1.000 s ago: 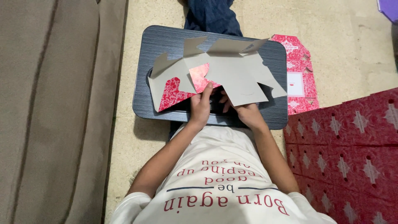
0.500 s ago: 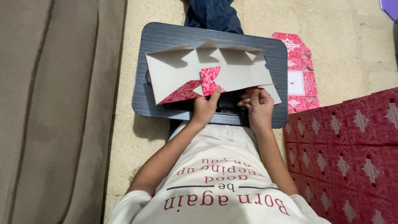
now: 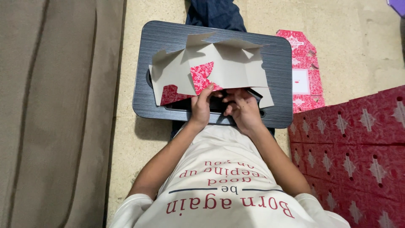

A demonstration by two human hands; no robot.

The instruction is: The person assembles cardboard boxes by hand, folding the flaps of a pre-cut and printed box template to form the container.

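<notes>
A flat cardboard box blank (image 3: 228, 69), grey inside and red patterned outside, lies partly folded on a dark lap tray (image 3: 168, 40). My left hand (image 3: 201, 107) pinches a red patterned flap (image 3: 201, 76) at the blank's near edge. My right hand (image 3: 242, 107) grips the near edge of the blank beside it, fingers curled under the cardboard. Both hands sit at the tray's near side, close together.
Another flat red box blank (image 3: 303, 69) lies on the floor right of the tray. A large red patterned sheet (image 3: 358, 143) covers the floor at right. A brown sofa (image 3: 50, 114) runs along the left. A blue-clad leg (image 3: 215, 12) shows beyond the tray.
The blank has been refolded: its panels have shifted and the red flap now stands up higher in the middle. Both hands have moved closer together at the near edge.
</notes>
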